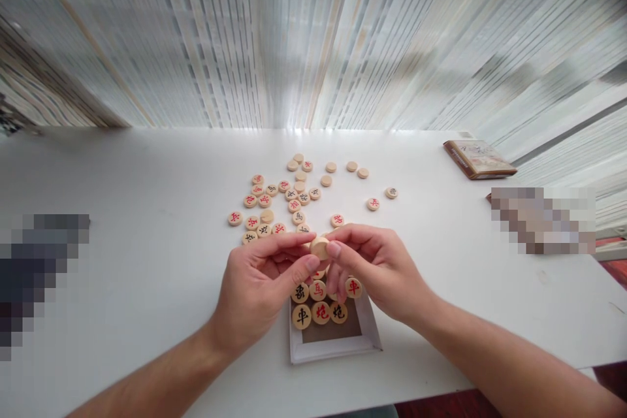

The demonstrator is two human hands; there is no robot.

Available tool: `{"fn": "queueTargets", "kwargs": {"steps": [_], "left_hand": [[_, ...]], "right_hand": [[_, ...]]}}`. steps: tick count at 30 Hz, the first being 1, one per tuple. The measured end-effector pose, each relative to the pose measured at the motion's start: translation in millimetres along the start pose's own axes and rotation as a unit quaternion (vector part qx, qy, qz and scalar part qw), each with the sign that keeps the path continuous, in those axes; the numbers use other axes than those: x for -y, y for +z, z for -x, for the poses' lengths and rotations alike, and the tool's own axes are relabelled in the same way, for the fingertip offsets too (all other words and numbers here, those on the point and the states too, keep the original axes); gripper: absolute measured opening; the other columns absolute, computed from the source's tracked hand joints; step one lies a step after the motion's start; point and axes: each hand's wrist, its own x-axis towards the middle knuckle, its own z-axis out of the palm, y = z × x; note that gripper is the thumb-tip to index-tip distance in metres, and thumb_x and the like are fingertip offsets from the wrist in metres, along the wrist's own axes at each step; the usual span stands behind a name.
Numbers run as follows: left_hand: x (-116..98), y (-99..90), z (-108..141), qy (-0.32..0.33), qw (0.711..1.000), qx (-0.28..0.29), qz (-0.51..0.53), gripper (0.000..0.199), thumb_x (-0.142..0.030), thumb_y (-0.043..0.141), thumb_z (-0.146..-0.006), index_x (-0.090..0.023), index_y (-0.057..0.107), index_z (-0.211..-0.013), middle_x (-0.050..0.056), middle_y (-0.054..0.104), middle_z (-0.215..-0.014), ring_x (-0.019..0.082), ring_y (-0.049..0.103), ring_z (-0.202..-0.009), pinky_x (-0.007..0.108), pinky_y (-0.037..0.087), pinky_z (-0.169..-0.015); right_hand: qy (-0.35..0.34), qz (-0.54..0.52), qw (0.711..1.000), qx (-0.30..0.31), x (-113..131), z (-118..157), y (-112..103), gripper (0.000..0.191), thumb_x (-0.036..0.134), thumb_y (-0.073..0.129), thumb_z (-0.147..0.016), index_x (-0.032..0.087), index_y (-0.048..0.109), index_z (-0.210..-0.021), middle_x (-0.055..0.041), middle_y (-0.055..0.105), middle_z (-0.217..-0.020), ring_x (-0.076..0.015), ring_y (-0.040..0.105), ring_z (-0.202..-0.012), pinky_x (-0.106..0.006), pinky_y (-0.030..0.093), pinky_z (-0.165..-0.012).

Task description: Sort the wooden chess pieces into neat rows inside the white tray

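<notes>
Wooden character discs at a white table (161, 313), read left to right; clock directions are taken about the held disc, with 12 at the top. Near 9 o'clock, a dark object (44, 268) is pixelated beyond recognition. The left hand (259, 284) lies just beside the centre, toward 8 o'clock, its thumb and forefinger closed at the left side of the pale held disc (319, 249). Between 9 and 12 o'clock spread the loose discs (264, 201), some marked in red or black, others showing plain faces; the leftmost, a red-marked disc (235, 218), sits between 9 and 10. At 6 o'clock, beneath the hands, stands a shallow tray (333, 345) with white walls; its nearest row comprises a black, a red and a black-marked disc, while those farther back are partly hidden and probably include more than can be counted. The right hand (385, 268), toward 4 o'clock, grips the held disc's right side with its thumb, other fingers curled above the tray. At 2 o'clock lie two separate discs (373, 204) and, well beyond them, a flat box (480, 160). Near 3 o'clock lies another pixelated item (543, 219).
</notes>
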Motion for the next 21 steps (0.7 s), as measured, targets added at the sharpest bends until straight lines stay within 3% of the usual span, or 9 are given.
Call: {"fn": "queueTargets", "kwargs": {"steps": [7,13,21], "left_hand": [[1.7,-4.3,0.9,0.073,0.992,0.012,-0.103,0.033,-0.007,0.086,-0.084,-0.03,0.088,-0.108,0.0,0.087,-0.095,0.012,0.083,-0.079,0.014,0.067,-0.074],[2.3,-6.7,2.3,0.202,0.954,0.062,-0.214,0.038,-0.005,0.085,-0.086,-0.027,0.085,-0.117,-0.001,0.085,-0.093,0.01,0.077,-0.076,0.014,0.064,-0.073],[7.7,-9.7,1.9,0.224,0.939,0.058,-0.254,0.035,-0.012,0.084,-0.09,-0.027,0.082,-0.122,-0.001,0.083,-0.094,0.01,0.073,-0.076,0.019,0.061,-0.074]], "right_hand": [[0.052,-0.006,0.999,0.01,-2.7,-2.7,-3.1,0.03,0.032,0.098,-0.075,0.015,0.075,-0.079,-0.0014,0.076,-0.063,-0.0105,0.069,-0.049,-0.014,0.057,-0.046],[0.083,-0.017,0.996,0.017,-4.9,-3.2,-4.1,0.037,0.037,0.099,-0.073,0.016,0.069,-0.072,0.001,0.07,-0.052,-0.0094,0.061,-0.041,-0.015,0.051,-0.04],[0.074,-0.002,0.997,0.034,-4.2,-3.5,-8.3,0.033,0.042,0.09,-0.085,0.013,0.077,-0.077,0.001,0.068,-0.056,-0.0077,0.062,-0.046,-0.013,0.052,-0.043]]}}
